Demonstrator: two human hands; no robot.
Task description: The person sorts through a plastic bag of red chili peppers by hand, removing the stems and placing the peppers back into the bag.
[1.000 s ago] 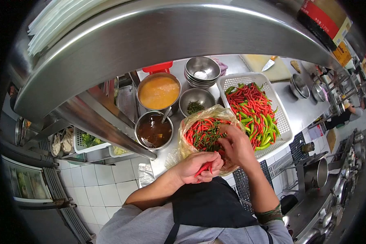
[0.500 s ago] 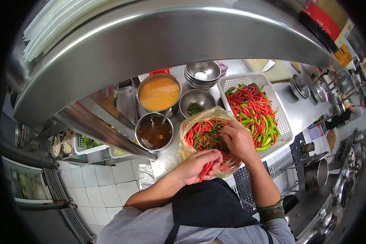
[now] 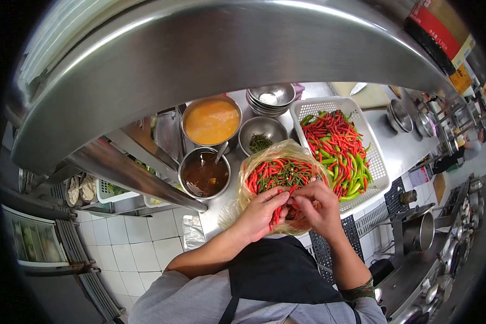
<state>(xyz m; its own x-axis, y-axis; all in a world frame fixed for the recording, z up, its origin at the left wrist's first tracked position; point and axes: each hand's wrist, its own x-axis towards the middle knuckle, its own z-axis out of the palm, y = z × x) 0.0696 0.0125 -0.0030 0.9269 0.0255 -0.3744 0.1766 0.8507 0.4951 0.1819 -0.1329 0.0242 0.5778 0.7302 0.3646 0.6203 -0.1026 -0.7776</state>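
My left hand (image 3: 264,213) is closed around a few red chili peppers (image 3: 276,218), their tips poking out below the fingers. Close beside it, my right hand (image 3: 317,208) pinches at a red chili where the two hands meet; the fingers partly hide it. Both hands are over the near side of a clear plastic bag (image 3: 247,162), which stands open and is filled with red chilies (image 3: 262,175) with green stems. Green stems (image 3: 260,142) lie in a steel bowl (image 3: 278,129) just behind the bag.
A white basket (image 3: 380,162) of red and green chilies stands right of the bag. On the left are pots of orange liquid (image 3: 211,121) and dark sauce (image 3: 204,175) with a ladle. Stacked bowls (image 3: 270,97) sit behind. A steel shelf (image 3: 227,46) crosses overhead.
My right hand has drawn back from the chilies in the bag to my left hand, and their fingertips now meet. My left hand has risen slightly, still holding chilies.
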